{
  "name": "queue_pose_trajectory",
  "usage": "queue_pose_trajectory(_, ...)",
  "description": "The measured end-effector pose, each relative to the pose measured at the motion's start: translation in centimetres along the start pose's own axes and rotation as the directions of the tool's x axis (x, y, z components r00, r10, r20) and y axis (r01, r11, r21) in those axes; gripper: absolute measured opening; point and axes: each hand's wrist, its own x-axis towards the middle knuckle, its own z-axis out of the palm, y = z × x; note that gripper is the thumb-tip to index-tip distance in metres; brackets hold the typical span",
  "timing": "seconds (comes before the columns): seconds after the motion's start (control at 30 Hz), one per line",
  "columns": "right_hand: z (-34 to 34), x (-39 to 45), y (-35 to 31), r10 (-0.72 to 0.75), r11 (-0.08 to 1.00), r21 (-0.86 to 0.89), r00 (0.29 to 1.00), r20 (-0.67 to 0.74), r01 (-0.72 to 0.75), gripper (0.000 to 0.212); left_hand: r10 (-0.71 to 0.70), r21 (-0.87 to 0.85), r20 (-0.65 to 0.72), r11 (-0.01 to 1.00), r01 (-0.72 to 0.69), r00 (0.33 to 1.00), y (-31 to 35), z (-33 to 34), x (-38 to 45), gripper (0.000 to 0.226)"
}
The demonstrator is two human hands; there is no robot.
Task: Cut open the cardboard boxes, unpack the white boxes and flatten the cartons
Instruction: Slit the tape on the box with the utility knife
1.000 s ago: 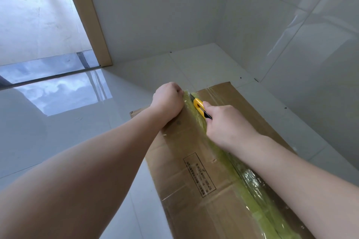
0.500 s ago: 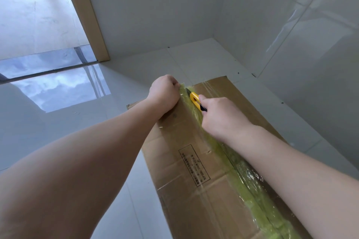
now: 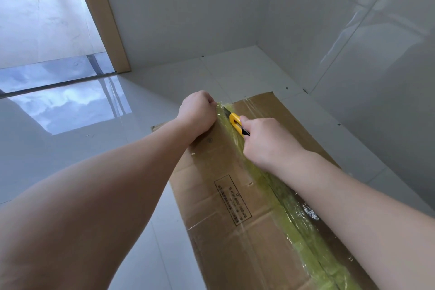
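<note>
A long brown cardboard box (image 3: 230, 219) lies on the pale tiled floor, sealed along its middle seam with yellow-green tape (image 3: 303, 226). My right hand (image 3: 268, 146) grips a yellow utility knife (image 3: 236, 122), its blade in the taped seam close to the box's far end. My left hand (image 3: 199, 113) is curled into a fist and presses down on the box's top just left of the seam, at the far edge. No white boxes show; the carton's inside is hidden.
The box sits in a corner, with a glossy tiled wall (image 3: 367, 66) close on the right and another wall behind. A wooden door frame (image 3: 101, 16) and a metal threshold (image 3: 56, 85) lie to the far left. Floor tiles (image 3: 77, 148) stretch left of the box.
My right hand has pushed the knife along the seam toward the box's far end. My left hand stays pressed at the far edge. The view has shifted slightly.
</note>
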Motion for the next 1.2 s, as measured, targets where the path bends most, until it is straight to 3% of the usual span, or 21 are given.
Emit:
queue_pose_trajectory(0.23,0.3,-3.1,0.4,-0.027,0.999,-0.025,0.999,-0.04,0.026,0.062,-0.004,-0.023,0.018,1.0,0.004,1.0,0.0,0.0,-0.1,0.025)
queue_pose_trajectory(0.4,-0.1,-1.0,-0.4,0.012,1.0,0.012,1.0,-0.007,-0.011,0.049,-0.006,0.04,0.027,0.999,0.005,1.0,0.3,0.0,-0.1,0.025)
queue_pose_trajectory(0.6,0.3,-3.7,1.1,0.0,0.999,0.039,1.0,-0.012,0.0,0.065,0.02,0.055,0.022,0.998,-0.022,1.0,0.1,0.1,-0.2,0.024)
queue_pose_trajectory(0.77,0.0,-2.6,0.9,0.013,1.0,-0.003,0.999,0.03,-0.013,0.051,0.011,0.039,0.011,0.999,-0.012,1.0,0.2,0.2,-0.2,0.023)
queue_pose_trajectory(0.93,0.4,-4.0,1.2,-0.006,1.0,-0.008,1.0,-0.017,0.006,0.065,0.005,0.024,0.022,1.0,-0.005,1.0,0.0,0.2,0.0,0.019)
queue_pose_trajectory(1.2,0.8,-6.1,1.7,-0.016,0.999,-0.041,1.0,0.024,0.017,0.064,0.014,0.006,0.01,1.0,-0.014,1.0,0.0,0.1,-0.1,0.023)
